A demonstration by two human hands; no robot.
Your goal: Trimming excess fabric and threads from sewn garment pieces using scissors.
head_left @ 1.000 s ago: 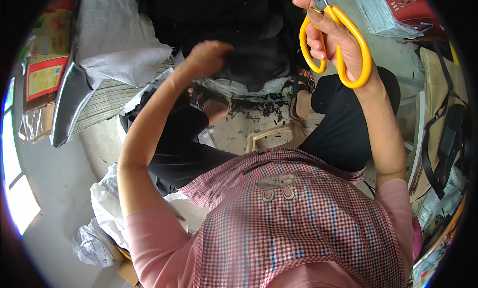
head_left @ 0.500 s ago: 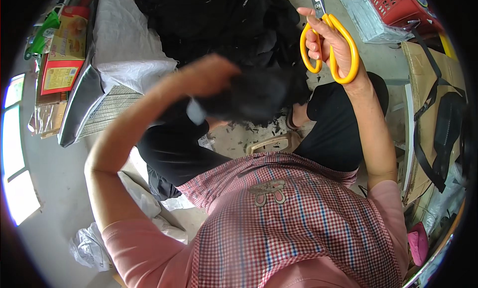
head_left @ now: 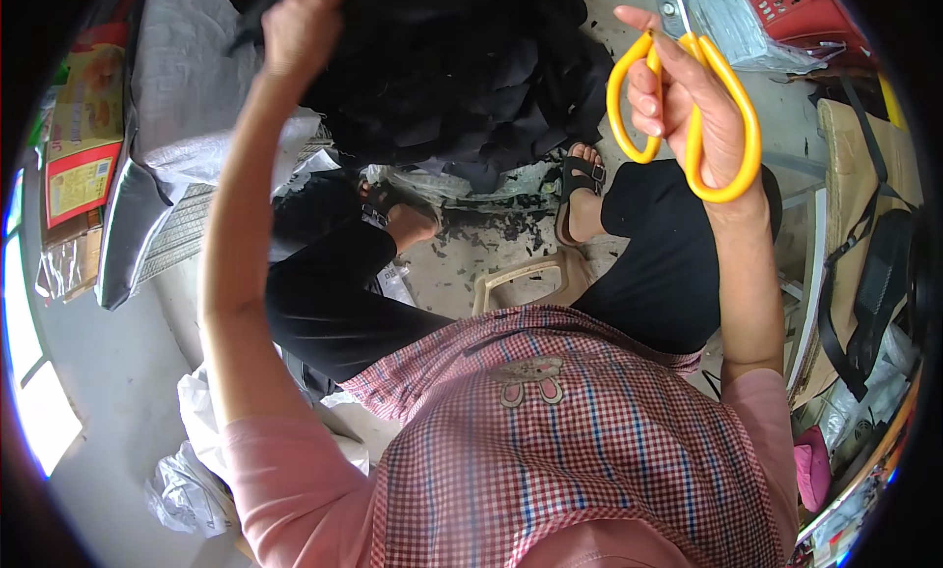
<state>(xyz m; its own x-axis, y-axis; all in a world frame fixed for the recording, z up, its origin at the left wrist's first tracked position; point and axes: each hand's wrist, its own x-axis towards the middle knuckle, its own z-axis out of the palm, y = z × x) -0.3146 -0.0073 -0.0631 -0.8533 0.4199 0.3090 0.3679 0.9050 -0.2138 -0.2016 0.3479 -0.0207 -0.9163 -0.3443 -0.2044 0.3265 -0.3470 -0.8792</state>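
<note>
My left hand [head_left: 300, 35] is stretched far forward at the upper left, closed and slightly blurred. Dark fabric, a piece of black cloth [head_left: 246, 23], shows beside it and appears to be in its grip; the fingertips are partly hidden. My right hand [head_left: 702, 106] is raised at the upper right with scissors [head_left: 748, 126] in it. Their yellow handle loops sit around the thumb and fingers, and the blades point away, cut off by the top edge. Between the two hands a large heap of black cloth pieces [head_left: 452, 77] lies on the floor beyond my feet.
A beige plastic stool [head_left: 488, 285] shows between my legs. Dark scraps [head_left: 491, 236] litter the floor. A pale cloth-covered stack [head_left: 192, 86] and cartons [head_left: 83, 126] stand at left. At right are a red basket [head_left: 786, 18] and cardboard [head_left: 855, 165] with black straps.
My left hand has swung forward and left from above my lap, taking the black cloth with it. My right hand has shifted slightly right, still holding the scissors. The heap and my feet show more fully.
</note>
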